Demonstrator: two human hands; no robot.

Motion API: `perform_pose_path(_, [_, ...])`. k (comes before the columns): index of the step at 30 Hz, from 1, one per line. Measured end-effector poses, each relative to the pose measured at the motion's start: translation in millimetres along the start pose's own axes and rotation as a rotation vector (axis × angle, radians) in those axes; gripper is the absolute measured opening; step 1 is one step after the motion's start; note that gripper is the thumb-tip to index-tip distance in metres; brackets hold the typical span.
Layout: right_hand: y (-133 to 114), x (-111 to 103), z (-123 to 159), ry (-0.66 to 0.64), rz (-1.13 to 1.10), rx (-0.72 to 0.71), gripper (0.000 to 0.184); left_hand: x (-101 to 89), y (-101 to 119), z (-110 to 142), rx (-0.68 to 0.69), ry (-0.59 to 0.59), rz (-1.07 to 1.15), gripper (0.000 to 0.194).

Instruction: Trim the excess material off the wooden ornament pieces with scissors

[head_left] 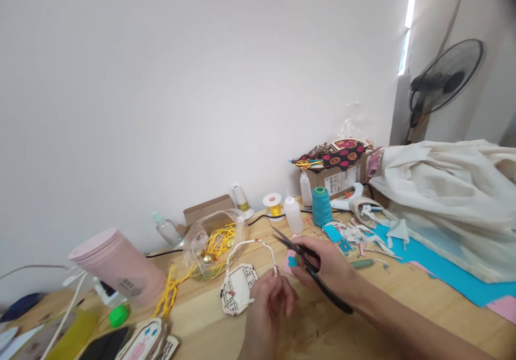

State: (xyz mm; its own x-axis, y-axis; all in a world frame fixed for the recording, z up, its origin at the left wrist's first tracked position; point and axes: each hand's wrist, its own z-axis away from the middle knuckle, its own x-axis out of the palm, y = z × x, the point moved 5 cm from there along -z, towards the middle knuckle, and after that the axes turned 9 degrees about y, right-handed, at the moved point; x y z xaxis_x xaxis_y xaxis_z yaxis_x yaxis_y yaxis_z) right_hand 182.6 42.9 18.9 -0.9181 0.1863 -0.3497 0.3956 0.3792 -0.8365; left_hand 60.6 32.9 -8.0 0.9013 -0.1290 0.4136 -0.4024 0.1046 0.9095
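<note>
My left hand (273,300) is closed, its fingertips pinching one end of a pale spotted fabric strap (258,242). The strap arches over to a small cut-out wooden panel (241,286) with a lattice border, just left of that hand. My right hand (328,266) grips a pair of black scissors (332,297), whose blades point up and to the left, apart from the strap. Under the right hand, partly covered, lies a pink piece with a blue flower shape (292,261). Part of the panel's lower right edge sits behind my left hand.
Behind are a clear bag of yellow cord (220,242), a white squeeze bottle (293,216) and a teal thread cone (322,207). A pink tumbler (121,268) stands left. Fabric scraps (357,234) and blue sheets (447,276) lie right, near a packed cardboard box (334,180).
</note>
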Motion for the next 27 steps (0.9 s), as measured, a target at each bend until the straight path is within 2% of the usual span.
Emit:
perform_pose_path(3, [-5,-5,1,0.002,0.295,-0.152,0.021,-5.3,8,-2,0.025,0.048,0.043,0.033])
perform_pose_path(5, [-8,-5,3,-0.016,0.394,-0.186,0.02,-8.0,12,-2,0.059,0.057,0.058,0.032])
perform_pose_path(8, [-11,-2,5,-0.048,0.498,-0.184,0.029,-13.6,14,-3,0.099,0.1,0.072,0.031])
perform_pose_path(10, [-11,1,6,-0.084,0.54,-0.166,0.031,-16.7,12,-4,0.107,0.127,0.067,0.029])
perform_pose_path(14, [-8,2,5,-0.096,0.569,-0.157,0.021,-18.4,11,-5,0.143,0.122,0.052,0.026])
perform_pose_path(23, [0,7,7,-0.112,0.598,-0.098,0.022,-21.1,5,-8,0.146,0.132,-0.014,0.028])
perform_pose_path(27, [4,8,7,-0.128,0.675,-0.051,0.02,-19.5,0,-10,0.127,0.157,0.056,0.026])
